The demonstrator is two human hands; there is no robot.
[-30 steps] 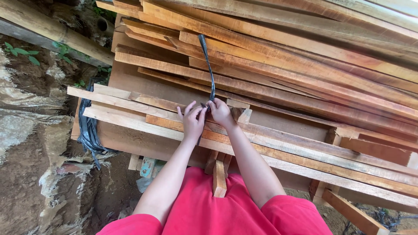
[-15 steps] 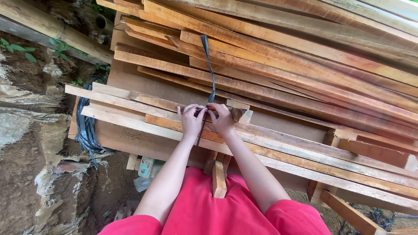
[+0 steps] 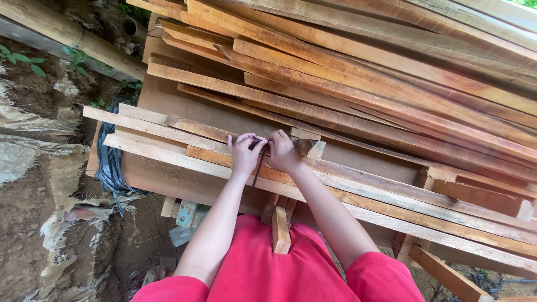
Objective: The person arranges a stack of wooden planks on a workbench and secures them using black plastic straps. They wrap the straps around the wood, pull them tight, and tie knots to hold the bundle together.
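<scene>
At the centre of the frame, the dark strap (image 3: 258,162) that stood up over the stacked planks (image 3: 358,95) a second ago now hangs short, pinched between the left hand (image 3: 245,155) and right hand (image 3: 283,152).

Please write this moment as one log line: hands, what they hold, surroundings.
left hand: pinching dark strap | right hand: pinching same strap | strap: hangs below hands | under hands: stacked wooden planks
</scene>
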